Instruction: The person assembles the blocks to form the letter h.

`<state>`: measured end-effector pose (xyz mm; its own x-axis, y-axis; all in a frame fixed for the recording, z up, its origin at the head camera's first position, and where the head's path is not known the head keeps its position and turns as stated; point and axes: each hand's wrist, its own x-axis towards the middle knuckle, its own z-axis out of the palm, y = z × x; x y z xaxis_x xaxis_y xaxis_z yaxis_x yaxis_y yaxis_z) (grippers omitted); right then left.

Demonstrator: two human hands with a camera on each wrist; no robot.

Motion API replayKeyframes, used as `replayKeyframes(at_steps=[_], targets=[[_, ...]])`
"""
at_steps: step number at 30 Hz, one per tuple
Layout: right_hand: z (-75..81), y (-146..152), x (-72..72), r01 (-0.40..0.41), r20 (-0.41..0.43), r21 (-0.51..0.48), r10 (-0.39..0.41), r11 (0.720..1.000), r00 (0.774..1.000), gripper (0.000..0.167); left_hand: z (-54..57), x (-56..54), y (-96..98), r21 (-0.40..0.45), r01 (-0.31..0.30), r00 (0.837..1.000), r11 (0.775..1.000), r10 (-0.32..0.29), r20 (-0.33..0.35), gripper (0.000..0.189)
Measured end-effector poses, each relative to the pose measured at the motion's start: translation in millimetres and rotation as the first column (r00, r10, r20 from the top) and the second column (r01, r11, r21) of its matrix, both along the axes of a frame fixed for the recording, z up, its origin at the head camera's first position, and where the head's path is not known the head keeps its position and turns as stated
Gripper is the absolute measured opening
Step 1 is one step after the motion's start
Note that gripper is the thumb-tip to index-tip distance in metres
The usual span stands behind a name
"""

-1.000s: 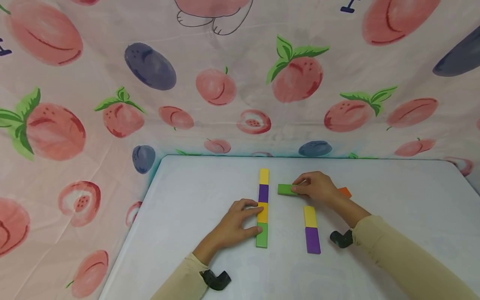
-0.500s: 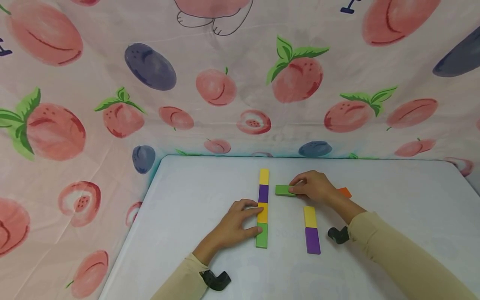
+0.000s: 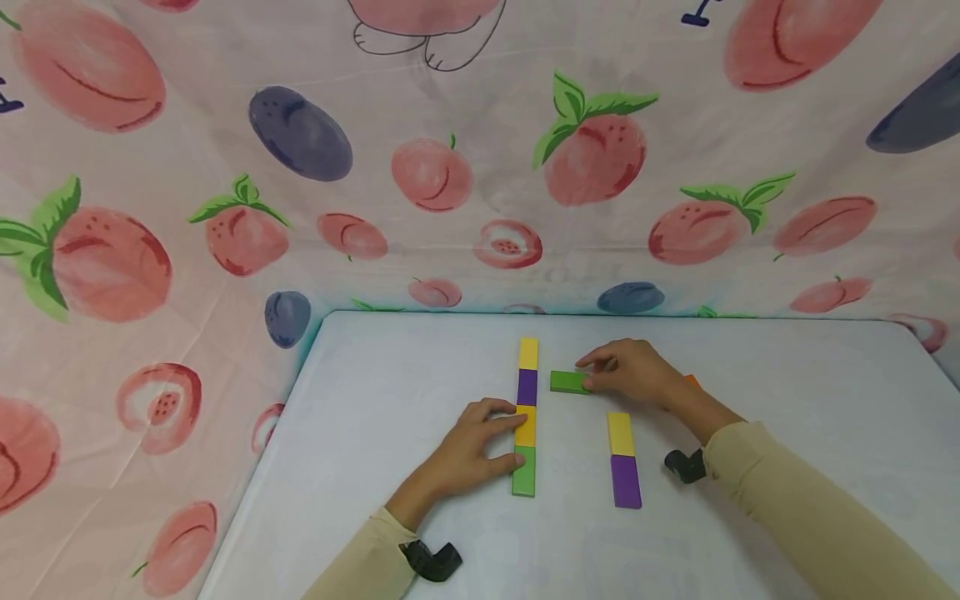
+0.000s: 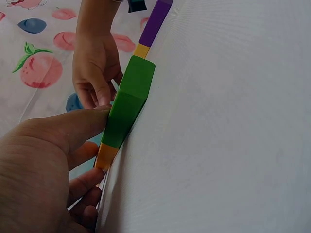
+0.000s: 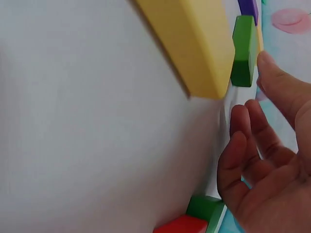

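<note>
In the head view, a column of thin rectangular blocks runs across the white table: yellow (image 3: pixel 528 353), purple (image 3: pixel 527 387), yellow (image 3: pixel 528 433) and green (image 3: pixel 525 479) nearest me. My left hand (image 3: pixel 471 450) lies along its left side, index fingertip on the nearer yellow block and thumb on the green one. Right of the column, a separate green block (image 3: pixel 567 382) lies crosswise with a small gap between. My right hand (image 3: pixel 633 377) is at this block's right end, thumb tip close to it and fingers loosely spread, as the right wrist view confirms.
A yellow block (image 3: pixel 620 433) and a purple block (image 3: pixel 626 481) lie end to end below my right hand. An orange-red block (image 3: pixel 692 381) peeks past my right wrist; another green block (image 5: pixel 206 208) stands beside it. Fruit-print cloth (image 3: pixel 480 167) hangs behind the white table (image 3: pixel 390 367).
The separate green block has slid slightly left toward the column with my right hand, whose fingers have since loosened from it. My left hand has stayed in place.
</note>
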<state>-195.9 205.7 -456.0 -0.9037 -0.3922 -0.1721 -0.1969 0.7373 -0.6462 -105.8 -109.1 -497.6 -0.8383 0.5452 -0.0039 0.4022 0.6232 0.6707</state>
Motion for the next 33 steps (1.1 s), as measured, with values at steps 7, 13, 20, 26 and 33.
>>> replayKeyframes(at_steps=[7,13,20,26,33], targets=[[-4.0,3.8,0.3,-0.041,-0.016,0.002,0.041,0.999,0.999,0.03,-0.8,-0.1,-0.3,0.003,0.007,1.0,1.0,-0.007,-0.015,0.055],[-7.3,2.9,-0.3,-0.039,-0.024,0.01,0.039,0.999,0.999,0.03,0.0,0.4,0.2,0.005,0.003,1.0,1.0,-0.003,-0.008,0.055],[-7.6,0.2,-1.1,-0.052,-0.044,0.005,0.052,0.999,0.998,0.031,1.2,0.7,0.3,-0.005,-0.003,1.0,1.0,0.003,0.004,0.055],[-7.1,-3.5,-1.9,-0.061,-0.063,0.007,0.062,0.998,0.996,0.031,-0.2,-0.1,0.5,-0.013,-0.005,1.0,1.0,0.005,0.011,0.055],[-4.6,-7.9,-3.2,-0.068,-0.051,0.009,0.068,0.998,0.996,0.031,-0.4,-0.3,0.2,-0.009,0.003,1.0,1.0,-0.003,-0.01,0.056]])
